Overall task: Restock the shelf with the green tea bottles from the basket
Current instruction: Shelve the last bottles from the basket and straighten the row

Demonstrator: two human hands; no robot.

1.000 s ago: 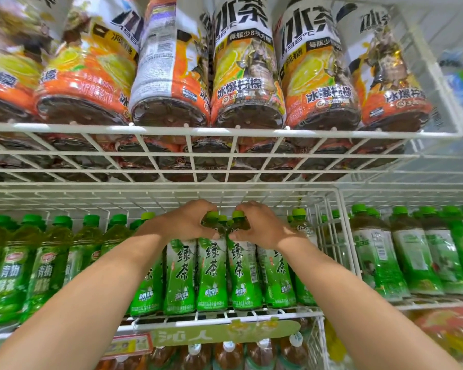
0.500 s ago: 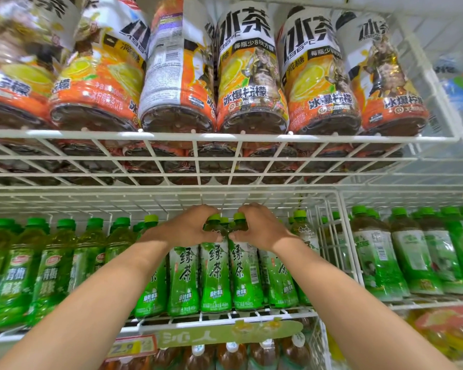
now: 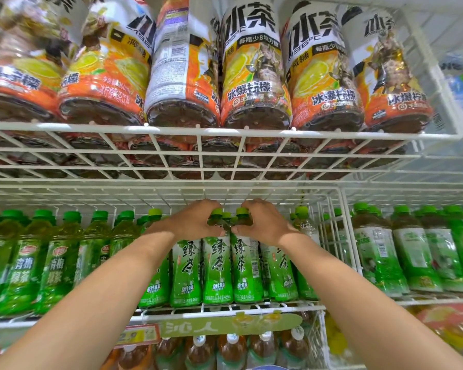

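Head view: two green tea bottles (image 3: 217,268) stand upright, side by side and touching, at the front middle of the wire shelf (image 3: 284,306), with like bottles close on either side. The left hand (image 3: 195,222) grips the left one of the pair at its neck, fingers curled over the top just beside the green cap. The right hand (image 3: 263,222) grips the right one the same way, and the tips of both hands nearly meet between the two necks. Both forearms reach up from the lower corners. Left of this group stands a row of plum tea bottles (image 3: 22,271) with green caps. To the right, past a white wire divider (image 3: 344,236), stand pale-label bottles (image 3: 377,257), also green-capped. A green sign (image 3: 225,326) and a blurred price tag (image 3: 137,336) hang on the front rail, with brown bottles (image 3: 225,349) on the level below. Just above the hands runs the upper shelf (image 3: 225,134), a white grid seen from underneath. It carries big orange bottles (image 3: 254,76) in a tight row, more of them behind.
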